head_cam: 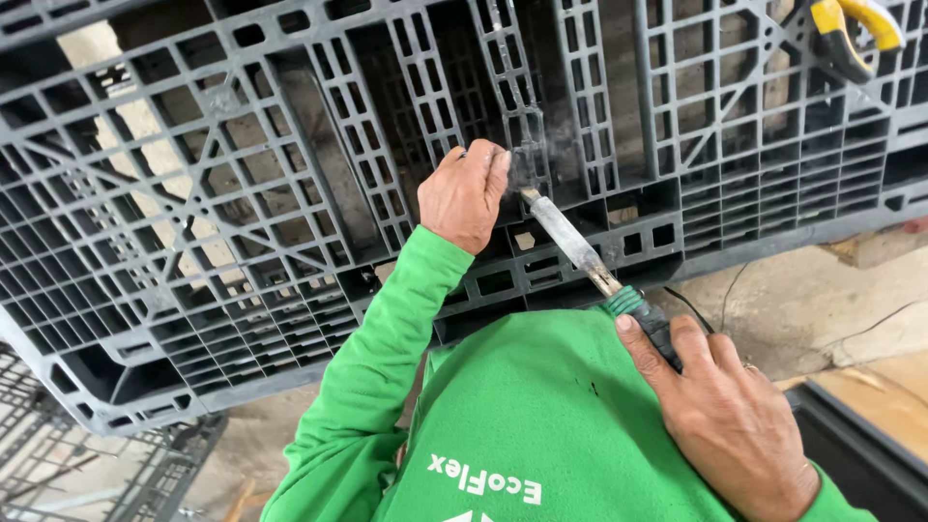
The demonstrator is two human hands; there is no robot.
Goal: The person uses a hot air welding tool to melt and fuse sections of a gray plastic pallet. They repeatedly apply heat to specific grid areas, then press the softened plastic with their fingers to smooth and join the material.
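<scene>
Grey pallet (242,222) fills our view, smoke rising mid-rib. Our right hand (730,416) grips the iron (580,251), tip on a rib. Our left hand (464,193), fingers curled shut, presses beside it; what it holds we cannot tell.

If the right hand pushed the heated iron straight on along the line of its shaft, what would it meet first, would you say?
The right hand aims the iron up and left; its tip already sits at a smoking rib of the grey plastic pallet, beside the left hand. It would most likely press into that rib first, though depth is hard to judge.
</scene>
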